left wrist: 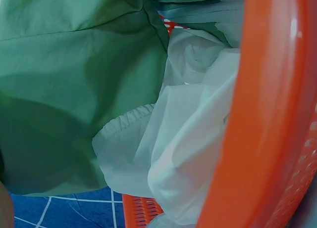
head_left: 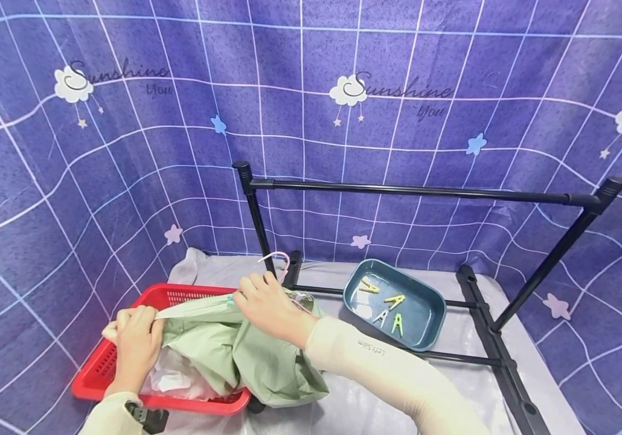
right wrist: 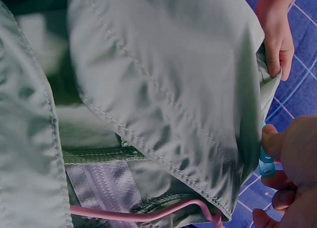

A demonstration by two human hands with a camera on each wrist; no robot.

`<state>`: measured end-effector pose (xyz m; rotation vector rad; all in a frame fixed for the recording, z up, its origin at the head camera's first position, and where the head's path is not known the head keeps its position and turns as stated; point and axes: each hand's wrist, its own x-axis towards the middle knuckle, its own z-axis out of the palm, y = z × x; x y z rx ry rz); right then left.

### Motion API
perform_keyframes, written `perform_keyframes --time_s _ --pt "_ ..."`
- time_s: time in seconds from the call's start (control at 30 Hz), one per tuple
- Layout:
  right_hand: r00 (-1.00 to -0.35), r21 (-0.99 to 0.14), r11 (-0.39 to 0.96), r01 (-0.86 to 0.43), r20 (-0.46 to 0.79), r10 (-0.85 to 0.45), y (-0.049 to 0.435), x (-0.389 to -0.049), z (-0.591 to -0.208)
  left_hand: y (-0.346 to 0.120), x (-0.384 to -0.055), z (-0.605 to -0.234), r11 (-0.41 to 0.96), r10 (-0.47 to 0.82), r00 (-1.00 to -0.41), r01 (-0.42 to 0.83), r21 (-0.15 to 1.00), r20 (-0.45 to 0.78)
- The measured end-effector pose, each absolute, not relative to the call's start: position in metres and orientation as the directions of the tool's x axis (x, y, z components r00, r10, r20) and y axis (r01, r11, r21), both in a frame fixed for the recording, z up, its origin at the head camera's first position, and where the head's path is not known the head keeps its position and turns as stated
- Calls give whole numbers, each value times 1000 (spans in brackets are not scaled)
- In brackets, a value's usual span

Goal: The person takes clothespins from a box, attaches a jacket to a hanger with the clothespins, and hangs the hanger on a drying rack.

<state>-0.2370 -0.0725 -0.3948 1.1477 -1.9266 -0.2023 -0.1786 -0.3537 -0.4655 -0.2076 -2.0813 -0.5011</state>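
A light green garment [head_left: 275,362] hangs partly over the red basket, with a pink hanger [right wrist: 148,215] inside its opening. My left hand [head_left: 139,341] grips one end of its upper edge, pulled out to the left. At the other end, my right hand [head_left: 273,308] pinches a blue clothespin [right wrist: 266,163] at the cloth's edge, close to the hanger's hook [head_left: 284,260]. In the right wrist view, thumb and fingers of the right hand [right wrist: 292,163] are on the clothespin. The left wrist view shows the garment [left wrist: 74,89] but hardly any of the left hand.
The red basket [head_left: 191,406] holds white cloth [head_left: 177,374]. A black rack [head_left: 414,190] stands behind, its bar running across. On the rack's base sits a dark blue tub [head_left: 436,329] with several clothespins [head_left: 397,324]. Patterned purple cloth [head_left: 311,121] surrounds the area.
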Motion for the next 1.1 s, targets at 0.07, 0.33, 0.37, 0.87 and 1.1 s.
perform_keyframes --time_s 0.07,0.33,0.37,0.87,1.1 --pt "-209 526 562 -638 585 -784 -73 -237 -394 -353 -179 -465 902 -59 -533 335 274 844" --pt "-212 543 572 -615 585 -783 -76 -235 -390 -351 -183 -467 896 -24 -485 378 234 874" --pt "-209 548 572 -610 585 -784 -76 -236 -391 -351 -183 -467 897 -30 -489 373 240 872" --pt "-237 577 572 -583 552 -799 -85 -231 -390 -354 -184 -469 898 -18 -490 375 230 871" --pt "-242 585 573 -574 548 -801 -86 -232 -391 -355 -184 -470 897 -20 -486 378 231 873"
